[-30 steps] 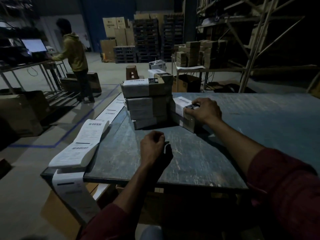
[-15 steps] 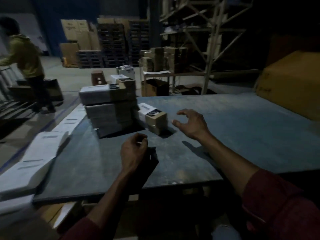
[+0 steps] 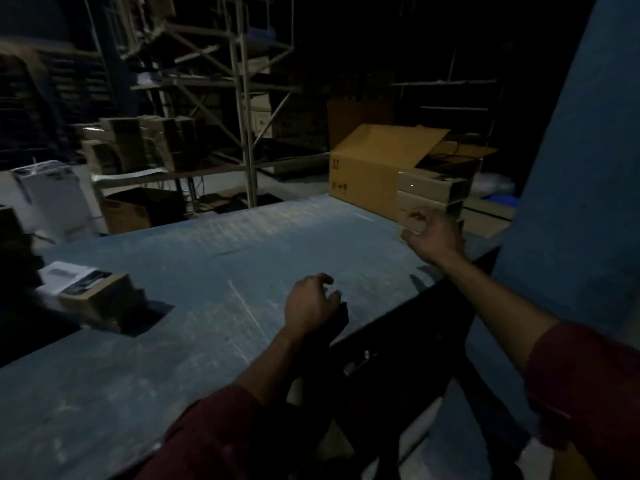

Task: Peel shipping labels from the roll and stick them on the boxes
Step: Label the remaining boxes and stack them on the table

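Note:
A small brown box [image 3: 91, 297] with a white shipping label on its top lies at the left of the blue-grey table [image 3: 242, 237]. A stack of small pale boxes [image 3: 431, 188] stands at the table's far right corner. My right hand [image 3: 433, 237] is stretched out in front of the stack's lowest box with fingers spread, holding nothing; whether it touches the box is unclear. My left hand [image 3: 311, 303] hovers over the table's near edge, fingers loosely curled and empty. The label roll is out of view.
A large open cardboard carton [image 3: 367, 164] stands behind the stack. A blue pillar [image 3: 575, 168] rises at the right. Metal shelving [image 3: 246, 98] with more boxes fills the dark background. A white machine [image 3: 48, 192] sits at the far left.
My view has swung to the right, so the labelled stack and label strip left the frame. My right hand let go of the labelled box and reached across to the stack at the far right.

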Demonstrator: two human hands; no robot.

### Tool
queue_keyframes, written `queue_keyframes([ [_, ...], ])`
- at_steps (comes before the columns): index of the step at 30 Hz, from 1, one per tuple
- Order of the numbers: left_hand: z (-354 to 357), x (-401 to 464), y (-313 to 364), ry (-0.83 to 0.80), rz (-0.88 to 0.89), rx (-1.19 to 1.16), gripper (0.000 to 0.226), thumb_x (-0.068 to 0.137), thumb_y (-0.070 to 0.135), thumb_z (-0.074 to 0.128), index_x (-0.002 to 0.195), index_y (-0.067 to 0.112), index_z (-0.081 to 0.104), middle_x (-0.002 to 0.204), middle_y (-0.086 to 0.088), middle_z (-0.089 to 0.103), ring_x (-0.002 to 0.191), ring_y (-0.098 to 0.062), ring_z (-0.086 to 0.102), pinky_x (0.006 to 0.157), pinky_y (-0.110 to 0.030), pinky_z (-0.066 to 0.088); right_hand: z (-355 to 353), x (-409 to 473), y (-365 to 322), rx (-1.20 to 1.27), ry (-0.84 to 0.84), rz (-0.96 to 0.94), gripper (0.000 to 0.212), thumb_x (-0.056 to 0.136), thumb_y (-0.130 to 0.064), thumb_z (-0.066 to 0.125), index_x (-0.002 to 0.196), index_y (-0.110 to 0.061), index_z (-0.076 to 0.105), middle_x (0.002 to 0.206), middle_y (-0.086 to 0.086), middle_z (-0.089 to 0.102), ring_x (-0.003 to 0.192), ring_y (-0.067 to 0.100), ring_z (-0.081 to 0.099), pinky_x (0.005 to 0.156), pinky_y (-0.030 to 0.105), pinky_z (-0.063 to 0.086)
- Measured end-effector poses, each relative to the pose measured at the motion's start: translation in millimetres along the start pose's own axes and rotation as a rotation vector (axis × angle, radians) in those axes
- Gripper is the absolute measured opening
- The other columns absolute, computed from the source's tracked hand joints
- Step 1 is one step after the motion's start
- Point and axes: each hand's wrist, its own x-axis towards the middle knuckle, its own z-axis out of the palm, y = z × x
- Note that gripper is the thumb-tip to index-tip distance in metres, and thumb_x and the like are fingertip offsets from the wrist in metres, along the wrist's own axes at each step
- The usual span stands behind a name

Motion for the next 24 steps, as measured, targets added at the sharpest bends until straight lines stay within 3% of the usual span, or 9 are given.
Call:
queue_keyframes([
  [4, 32.4, 1.5, -3.7, 0.016, 0.098, 0.321, 0.036, 0.096, 0.051, 0.048, 0.102, 0.023, 0.069, 0.109, -0.002, 0.066, 0.111, -0.028, 0.063, 0.093, -0.041, 0.042, -20.1, 48.2, 37.7, -0.069, 0.168, 0.075, 0.058, 0.083, -0.033, 0.074, 0.136, -0.016, 0.059, 0.139, 0.020, 0.050, 0.129, 0.042, 0.047, 0.103, 0.050, 0.047],
  [9, 32.3, 4.5, -12.0, 0.042, 0.123, 0.262, 0.034, 0.094, 0.055, 0.050, 0.101, 0.027, 0.068, 0.104, 0.005, 0.066, 0.110, -0.023, 0.064, 0.092, -0.040, 0.039, -16.6, 93.3, 54.0, 0.076, 0.195, 0.263, 0.089, 0.087, -0.039, 0.077, 0.159, -0.024, 0.029, 0.162, 0.014, 0.027, 0.147, 0.038, 0.027, 0.114, 0.054, 0.035],
  [14, 33.9, 6.3, -13.3, 0.054, 0.130, 0.248, 0.036, 0.093, 0.056, 0.050, 0.101, 0.027, 0.069, 0.102, 0.006, 0.066, 0.109, -0.020, 0.065, 0.093, -0.039, 0.041, -1.2, 121.3, 65.3, 0.204, 0.151, 0.375, 0.112, 0.085, -0.043, 0.081, 0.166, -0.025, 0.006, 0.172, 0.007, 0.015, 0.153, 0.039, 0.017, 0.121, 0.056, 0.028],
  [17, 33.8, 6.9, -12.9, 0.057, 0.129, 0.245, 0.034, 0.092, 0.056, 0.050, 0.096, 0.027, 0.067, 0.099, 0.007, 0.065, 0.106, -0.020, 0.065, 0.093, -0.039, 0.040, 3.8, 134.8, 68.5, 0.215, 0.129, 0.432, 0.107, 0.087, -0.038, 0.080, 0.166, -0.027, 0.009, 0.168, 0.011, 0.024, 0.150, 0.040, 0.021, 0.119, 0.056, 0.032],
  [20, 35.0, 6.6, -13.3, 0.074, 0.130, 0.232, 0.032, 0.091, 0.055, 0.050, 0.090, 0.027, 0.065, 0.095, 0.008, 0.064, 0.104, -0.019, 0.065, 0.089, -0.039, 0.039, 5.1, 144.5, 71.8, 0.257, 0.140, 0.485, 0.090, 0.088, -0.027, 0.075, 0.161, -0.030, 0.022, 0.158, 0.019, 0.030, 0.143, 0.042, 0.031, 0.115, 0.055, 0.039],
  [24, 36.2, 7.4, -15.6, 0.075, 0.115, 0.227, 0.034, 0.090, 0.058, 0.049, 0.096, 0.030, 0.068, 0.099, 0.010, 0.065, 0.105, -0.016, 0.065, 0.090, -0.038, 0.037, -0.1, 151.3, 75.0, 0.335, 0.202, 0.449, 0.070, 0.085, -0.015, 0.079, 0.145, -0.020, 0.044, 0.149, 0.016, 0.044, 0.134, 0.034, 0.047, 0.109, 0.039, 0.047],
])
